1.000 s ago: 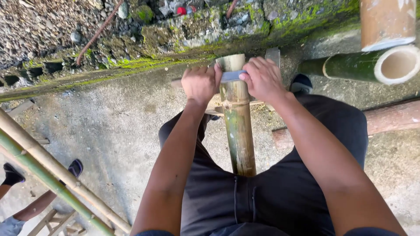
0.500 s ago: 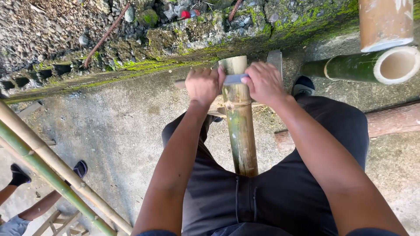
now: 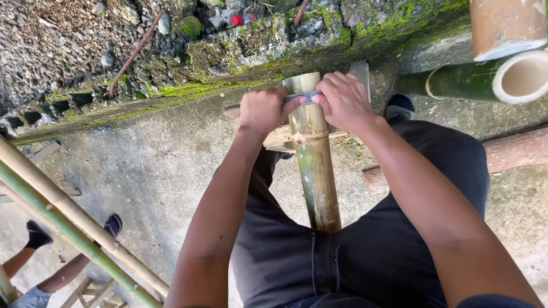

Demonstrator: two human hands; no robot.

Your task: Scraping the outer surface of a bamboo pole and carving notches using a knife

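Both hands grip a blade [image 3: 302, 97] laid across the top end of an upright bamboo pole [image 3: 314, 171] held between the knees: left hand [image 3: 261, 109] closed on one end, right hand [image 3: 342, 101] on the other. Compared with a second ago the blade sits slightly lower, suggesting the cut is advancing. The mossy stone wall [image 3: 240, 54] borders at 12 o'clock; cut bamboo sections [image 3: 474, 80] lie at 2 o'clock; open concrete floor [image 3: 142, 165] at 9 o'clock.

Concrete floor [image 3: 142, 171], grey & stained, is carrying everything. Thick green bamboo [image 3: 485, 80] is lying at 2 o'clock, log [image 3: 514, 151] at 3, two thin poles [image 3: 68, 228] slanting at 8, mossy curb [image 3: 228, 68] running along 12.
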